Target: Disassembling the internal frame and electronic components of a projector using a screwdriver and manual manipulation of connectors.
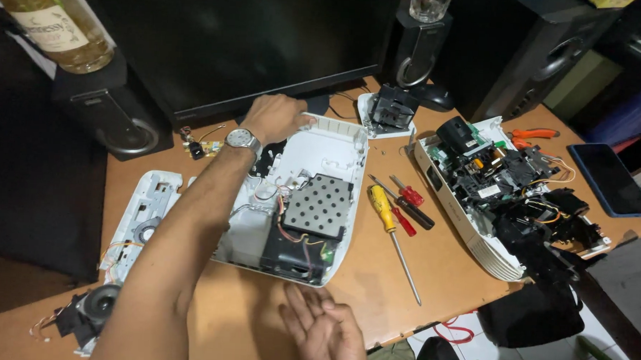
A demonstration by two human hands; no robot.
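Fingers (309, 311) of the right hand (326, 333) lie flat and loosely spread on the tabletop (431, 262), holding nothing, just in front of the opened white casing (298, 200). Bare wood separates the casing from the screwdrivers (394, 214) beside it. At the casing's far edge, the left hand (276, 118) grips the rim.

An opened white plastic projector housing (313, 173) lay at the middle of the brown wooden table (438, 269), in front of a black flat monitor (233, 42). Right of it lay a yellow-handled screwdriver (390, 228) and two red-handled screwdrivers (407, 204); farther right sat a stripped white projector chassis (504, 200), with a dark tablet (610, 179) beyond.
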